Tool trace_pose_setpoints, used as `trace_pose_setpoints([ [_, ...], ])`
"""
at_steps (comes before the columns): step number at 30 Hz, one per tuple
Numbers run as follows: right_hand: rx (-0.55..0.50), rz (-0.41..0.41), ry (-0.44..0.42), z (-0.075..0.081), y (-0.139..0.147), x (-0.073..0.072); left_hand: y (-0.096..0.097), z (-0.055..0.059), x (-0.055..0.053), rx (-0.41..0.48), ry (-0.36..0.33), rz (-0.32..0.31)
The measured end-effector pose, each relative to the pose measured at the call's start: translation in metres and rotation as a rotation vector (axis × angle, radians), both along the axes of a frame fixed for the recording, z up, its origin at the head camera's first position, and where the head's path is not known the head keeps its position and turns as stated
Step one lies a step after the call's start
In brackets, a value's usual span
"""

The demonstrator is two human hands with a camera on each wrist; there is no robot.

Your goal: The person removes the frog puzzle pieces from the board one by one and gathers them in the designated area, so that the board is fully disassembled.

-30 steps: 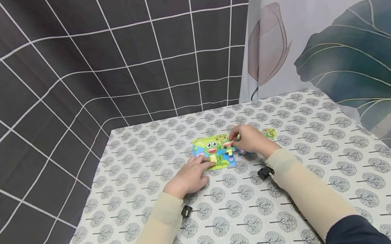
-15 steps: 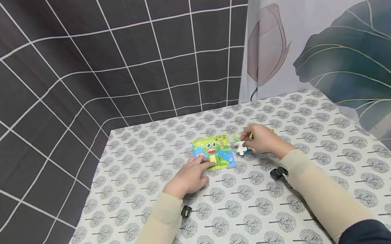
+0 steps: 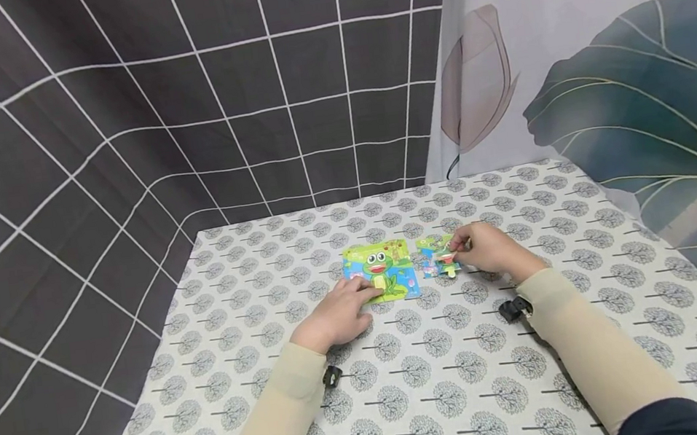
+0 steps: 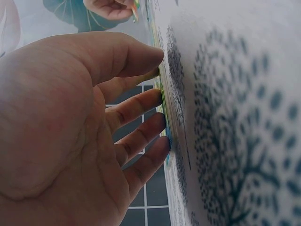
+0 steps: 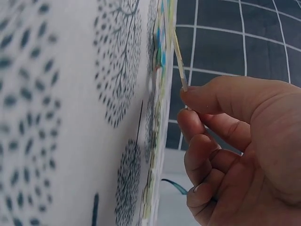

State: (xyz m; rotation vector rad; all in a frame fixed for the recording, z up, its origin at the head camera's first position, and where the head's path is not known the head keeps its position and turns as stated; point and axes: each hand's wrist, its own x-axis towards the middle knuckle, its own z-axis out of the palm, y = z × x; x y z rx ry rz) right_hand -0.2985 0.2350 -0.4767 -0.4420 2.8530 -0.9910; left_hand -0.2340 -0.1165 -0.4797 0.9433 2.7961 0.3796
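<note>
A frog picture puzzle [image 3: 401,280] in green and blue lies flat on the table. My left hand [image 3: 337,314] rests on its lower left part, fingers spread and relaxed; the left wrist view has the fingertips on the puzzle's thin edge [image 4: 168,153]. To the right, my right hand [image 3: 490,252] pinches a jigsaw piece [image 3: 446,260] with red, white and green on it between thumb and fingers. That piece [image 5: 179,63] stands tilted above the table in the right wrist view. Several other jigsaw pieces [image 3: 426,245] lie right behind and beneath it, partly hidden.
A white tablecloth [image 3: 409,378] with grey tree prints covers the table. Behind and to the left hangs a dark curtain [image 3: 310,127] with white grid lines. A pale curtain [image 3: 511,144] with leaf prints hangs at the right.
My right hand has carried the jigsaw piece rightward, from over the frog puzzle's right side to over the loose pieces. My left hand has stayed on the puzzle.
</note>
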Motion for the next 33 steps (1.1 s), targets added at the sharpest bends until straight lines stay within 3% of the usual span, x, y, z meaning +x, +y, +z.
trace_pose_setpoints([
  [20, 0.010, 0.029, -0.063, -0.005, 0.025, 0.002, 0.000, 0.003, 0.002, 0.004, -0.007, -0.001],
  [33, 0.017, -0.022, -0.086, -0.007, 0.024, 0.002, 0.000, 0.001, 0.001, 0.010, -0.010, 0.004],
])
